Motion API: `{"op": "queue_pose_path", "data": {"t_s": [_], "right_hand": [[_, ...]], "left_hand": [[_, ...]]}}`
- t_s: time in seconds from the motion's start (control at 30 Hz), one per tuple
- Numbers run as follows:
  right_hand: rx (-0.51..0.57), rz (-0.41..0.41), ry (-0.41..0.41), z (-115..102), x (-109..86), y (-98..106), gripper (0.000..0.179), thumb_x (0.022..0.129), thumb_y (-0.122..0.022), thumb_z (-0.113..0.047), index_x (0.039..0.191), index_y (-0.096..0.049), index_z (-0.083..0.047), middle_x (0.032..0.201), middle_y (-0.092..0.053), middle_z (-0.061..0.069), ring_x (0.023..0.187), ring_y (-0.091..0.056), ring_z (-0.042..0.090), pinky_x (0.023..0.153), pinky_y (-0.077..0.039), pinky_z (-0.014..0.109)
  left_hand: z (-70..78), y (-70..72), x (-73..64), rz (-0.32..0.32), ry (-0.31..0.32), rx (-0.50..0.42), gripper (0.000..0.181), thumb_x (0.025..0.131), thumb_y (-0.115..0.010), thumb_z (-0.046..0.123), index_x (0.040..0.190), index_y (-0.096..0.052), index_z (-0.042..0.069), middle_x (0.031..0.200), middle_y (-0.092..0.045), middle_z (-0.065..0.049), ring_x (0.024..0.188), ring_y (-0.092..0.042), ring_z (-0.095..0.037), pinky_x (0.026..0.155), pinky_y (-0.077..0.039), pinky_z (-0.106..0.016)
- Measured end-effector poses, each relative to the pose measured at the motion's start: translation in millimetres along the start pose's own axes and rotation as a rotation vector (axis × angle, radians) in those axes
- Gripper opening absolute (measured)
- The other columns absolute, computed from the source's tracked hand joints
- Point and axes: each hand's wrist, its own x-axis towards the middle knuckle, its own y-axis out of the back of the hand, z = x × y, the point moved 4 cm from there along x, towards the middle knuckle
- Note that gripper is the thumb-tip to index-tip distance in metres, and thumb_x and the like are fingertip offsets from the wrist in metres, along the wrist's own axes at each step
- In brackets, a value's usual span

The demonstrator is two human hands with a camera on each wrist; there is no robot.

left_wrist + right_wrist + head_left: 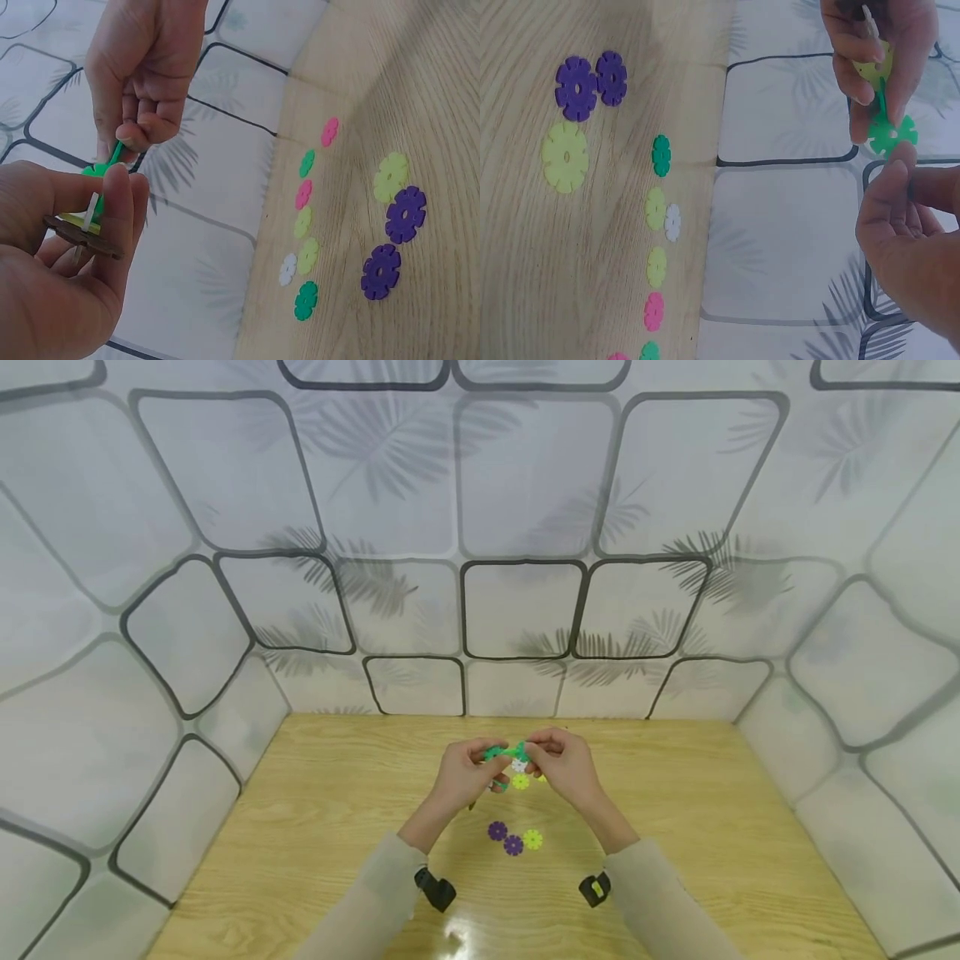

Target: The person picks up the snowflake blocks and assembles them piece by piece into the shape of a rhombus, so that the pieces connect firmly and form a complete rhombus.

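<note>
My left hand (463, 770) holds a small cluster of interlocked flower-shaped notched plastic discs, raised above the table. In the left wrist view a brown disc (84, 238), a white disc (91, 212) and green pieces show among its fingers. A yellow disc (873, 73) of the cluster shows in the right wrist view. My right hand (567, 768) pinches the edge of a bright green disc (885, 138) between thumb and fingertips. That disc sits against the left fingertips, at the end of the cluster; the fingers partly hide where the pieces meet.
On the wooden table (337, 827) lie two purple discs (406, 214) beside a yellow disc (391, 178). Farther back runs a row of loose discs: green (306, 301), white (288, 269), yellow (307, 256) and pink (303, 194). Patterned cloth walls (525, 610) enclose the table.
</note>
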Motion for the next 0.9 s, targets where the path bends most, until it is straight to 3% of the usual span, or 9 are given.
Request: {"op": "queue_pose_path", "data": {"t_s": [0.13,0.3,0.5,0.7,0.77,0.9], "right_hand": [[0.000,-0.036,0.018,0.0,-0.1,-0.2,0.021,0.105,-0.064,-0.006,0.119,-0.068,0.009,0.101,-0.075,0.026,0.071,-0.069,0.011,0.063,-0.058,0.019],[-0.020,-0.102,0.073,1.3,-0.4,1.4,0.023,0.105,-0.065,-0.008,0.120,-0.069,0.009,0.102,-0.076,0.025,0.072,-0.070,0.010,0.066,-0.062,0.024],[-0.027,-0.145,0.059,10.3,0.9,2.3,0.026,0.106,-0.065,-0.012,0.126,-0.067,0.005,0.100,-0.076,0.025,0.074,-0.072,0.015,0.067,-0.062,0.025],[-0.081,-0.089,0.055,10.7,-2.0,13.8,0.030,0.108,-0.062,-0.019,0.126,-0.067,0.005,0.102,-0.075,0.026,0.074,-0.072,0.020,0.066,-0.062,0.024],[-0.099,-0.060,0.045,14.7,-2.6,21.6,0.030,0.108,-0.063,-0.020,0.124,-0.069,0.005,0.101,-0.076,0.021,0.075,-0.072,0.020,0.066,-0.061,0.024],[-0.133,-0.024,0.015,27.5,-3.7,37.7,0.027,0.106,-0.066,-0.018,0.121,-0.070,0.004,0.097,-0.076,0.016,0.075,-0.071,0.018,0.065,-0.060,0.025]], "left_hand": [[0.0,0.9,-1.4,-0.034,-0.002,0.012,0.033,0.102,-0.070,0.009,0.133,-0.070,-0.001,0.100,-0.080,-0.020,0.081,-0.079,-0.038,0.074,-0.068,-0.052],[0.0,-3.3,-2.8,-0.095,-0.018,0.070,0.031,0.103,-0.068,0.012,0.133,-0.069,0.002,0.101,-0.078,-0.017,0.071,-0.076,-0.017,0.063,-0.068,-0.043],[-3.4,-8.8,-2.8,-0.088,-0.027,0.104,0.035,0.104,-0.069,0.017,0.138,-0.067,0.010,0.090,-0.078,-0.012,0.064,-0.072,-0.010,0.051,-0.063,-0.033],[-4.6,-8.4,-0.3,-0.057,-0.045,0.087,0.037,0.104,-0.069,0.015,0.140,-0.066,0.008,0.088,-0.076,-0.014,0.058,-0.069,-0.009,0.053,-0.064,-0.042],[-4.1,-7.8,-0.3,-0.044,-0.043,0.076,0.036,0.104,-0.069,0.015,0.139,-0.066,0.008,0.089,-0.076,-0.016,0.058,-0.069,-0.008,0.054,-0.064,-0.043],[-4.0,-6.4,-0.7,-0.030,-0.032,0.057,0.036,0.104,-0.068,0.015,0.139,-0.066,0.008,0.092,-0.075,-0.016,0.058,-0.069,-0.007,0.052,-0.063,-0.035]]}}
